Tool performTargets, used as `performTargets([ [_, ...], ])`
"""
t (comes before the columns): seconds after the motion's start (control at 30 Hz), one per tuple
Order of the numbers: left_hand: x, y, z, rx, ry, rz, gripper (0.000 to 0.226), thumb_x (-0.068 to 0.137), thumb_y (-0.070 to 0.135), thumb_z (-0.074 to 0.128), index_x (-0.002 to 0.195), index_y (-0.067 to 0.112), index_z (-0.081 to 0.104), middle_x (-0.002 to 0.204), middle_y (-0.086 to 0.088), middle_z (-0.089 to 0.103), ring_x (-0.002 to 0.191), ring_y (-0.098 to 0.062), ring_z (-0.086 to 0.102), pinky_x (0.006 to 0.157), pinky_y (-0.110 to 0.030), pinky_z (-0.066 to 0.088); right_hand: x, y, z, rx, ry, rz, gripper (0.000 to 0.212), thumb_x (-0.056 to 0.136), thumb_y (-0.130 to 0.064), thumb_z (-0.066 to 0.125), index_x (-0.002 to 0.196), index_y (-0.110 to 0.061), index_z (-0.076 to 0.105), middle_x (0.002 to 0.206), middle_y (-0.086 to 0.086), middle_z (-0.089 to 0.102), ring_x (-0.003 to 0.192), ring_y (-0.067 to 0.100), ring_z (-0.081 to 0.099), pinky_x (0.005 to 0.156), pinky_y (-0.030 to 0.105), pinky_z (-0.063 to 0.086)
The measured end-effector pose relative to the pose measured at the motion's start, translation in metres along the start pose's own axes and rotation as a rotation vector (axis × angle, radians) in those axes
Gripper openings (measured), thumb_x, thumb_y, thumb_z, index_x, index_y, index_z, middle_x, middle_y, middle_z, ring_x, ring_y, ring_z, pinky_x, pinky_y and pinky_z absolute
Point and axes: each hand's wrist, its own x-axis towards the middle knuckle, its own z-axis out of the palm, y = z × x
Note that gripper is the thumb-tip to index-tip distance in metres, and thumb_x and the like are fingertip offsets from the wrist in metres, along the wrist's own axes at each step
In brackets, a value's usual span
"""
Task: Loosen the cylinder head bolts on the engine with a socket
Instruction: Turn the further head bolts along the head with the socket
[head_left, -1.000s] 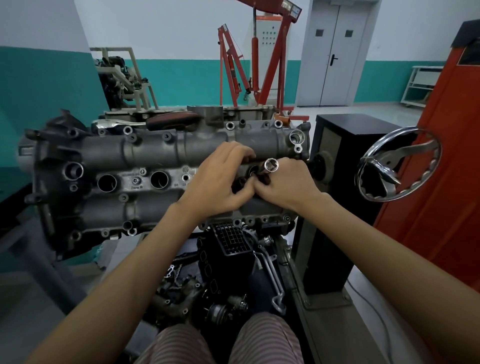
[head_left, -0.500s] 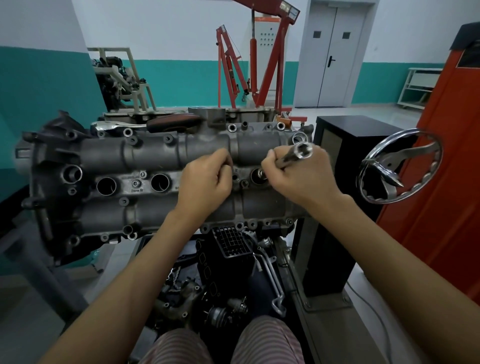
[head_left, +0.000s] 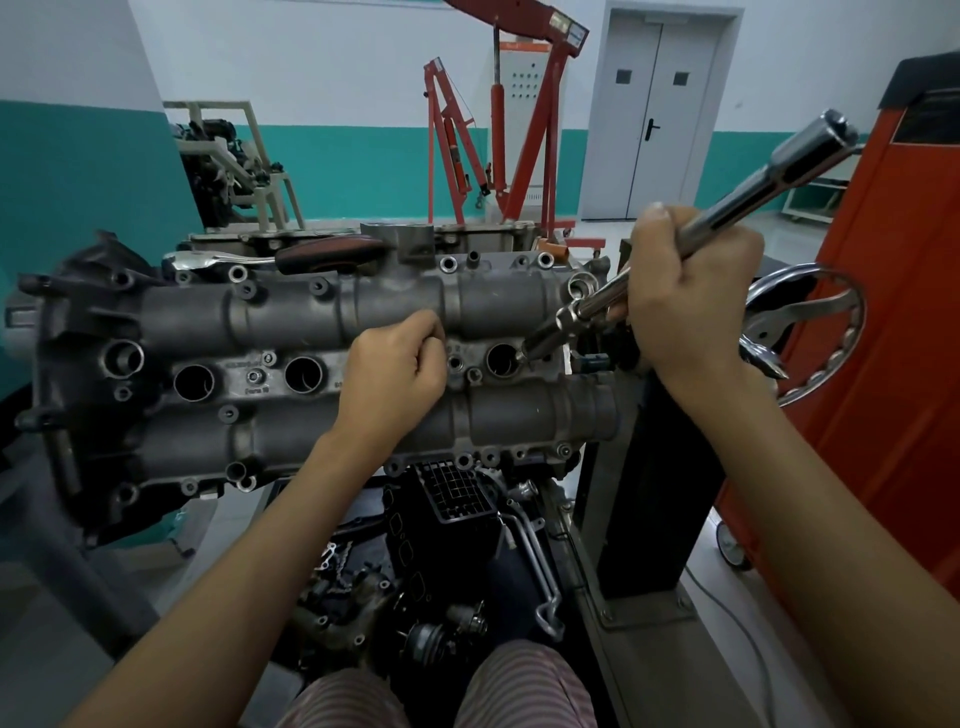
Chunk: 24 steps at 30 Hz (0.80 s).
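The grey engine cylinder head (head_left: 291, 322) lies across the view on its stand, with round plug wells along its middle. My right hand (head_left: 691, 296) grips a long chrome socket extension (head_left: 769, 176) at its middle; the bar slants up to the right, and its lower tip (head_left: 524, 354) sits at the rim of the rightmost well (head_left: 500, 359). My left hand (head_left: 395, 366) rests on the head just left of that well, its fingers curled; whether they hold anything is hidden.
A ratchet with a dark handle (head_left: 322, 252) lies on the head's far edge. A chrome handwheel (head_left: 810, 332) and a black stand (head_left: 654, 467) are at the right, beside an orange cabinet (head_left: 883, 312). A red engine crane (head_left: 524, 130) stands behind. Loose parts (head_left: 431, 571) lie below.
My right hand has drawn the socket extension up and out of the rightmost well and lifted to the right. My left hand has pulled back a little to the left.
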Motion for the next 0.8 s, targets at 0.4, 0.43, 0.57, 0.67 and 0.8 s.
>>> performTargets([
  [0.4, -0.001, 0.000, -0.001, 0.004, 0.006, -0.026, 0.027, 0.076, 0.015, 0.034, 0.063, 0.003, 0.053, 0.045, -0.004, 0.043, 0.039, -0.012, 0.032, 0.042, -0.025, 0.025, -0.011, 0.001, 0.014, 0.023, -0.019, -0.032, 0.041, 0.088, -0.016, 0.040, 0.050, -0.026, 0.032, 0.039, -0.011, 0.032, 0.032, 0.012, 0.037, 0.035, 0.025, 0.033],
  [0.43, -0.001, 0.000, -0.001, 0.002, 0.008, -0.028, 0.029, 0.075, 0.017, 0.032, 0.063, 0.002, 0.053, 0.045, -0.005, 0.044, 0.039, -0.014, 0.033, 0.043, -0.026, 0.026, -0.013, 0.002, 0.017, 0.021, -0.052, -0.057, 0.041, 0.088, -0.015, 0.040, 0.051, -0.030, 0.030, 0.040, -0.014, 0.031, 0.033, 0.007, 0.036, 0.038, 0.017, 0.030],
  [0.57, 0.000, 0.000, 0.000, 0.004, 0.019, -0.018, 0.029, 0.075, 0.018, 0.032, 0.062, 0.002, 0.053, 0.046, -0.001, 0.041, 0.041, -0.016, 0.034, 0.044, -0.027, 0.029, -0.015, 0.002, 0.026, -0.014, -0.154, -0.170, 0.040, 0.087, -0.010, 0.042, 0.052, -0.026, 0.031, 0.049, -0.023, 0.027, 0.037, -0.004, 0.032, 0.047, 0.004, 0.025],
  [0.67, 0.000, 0.000, 0.000, 0.009, 0.022, -0.011, 0.028, 0.075, 0.017, 0.032, 0.062, 0.002, 0.052, 0.047, 0.001, 0.040, 0.041, -0.014, 0.033, 0.044, -0.027, 0.028, -0.016, 0.002, 0.031, -0.066, -0.178, -0.244, 0.038, 0.086, -0.007, 0.043, 0.049, -0.016, 0.039, 0.047, -0.014, 0.028, 0.041, 0.005, 0.030, 0.048, 0.002, 0.026],
  [0.8, 0.000, 0.000, -0.001, 0.009, 0.016, -0.011, 0.028, 0.076, 0.016, 0.033, 0.063, 0.001, 0.053, 0.046, -0.002, 0.042, 0.040, -0.016, 0.034, 0.044, -0.026, 0.029, -0.027, 0.012, 0.036, -0.185, -0.230, -0.252, 0.040, 0.082, -0.011, 0.044, 0.044, 0.000, 0.042, 0.041, 0.007, 0.039, 0.039, 0.011, 0.034, 0.041, 0.019, 0.036],
])
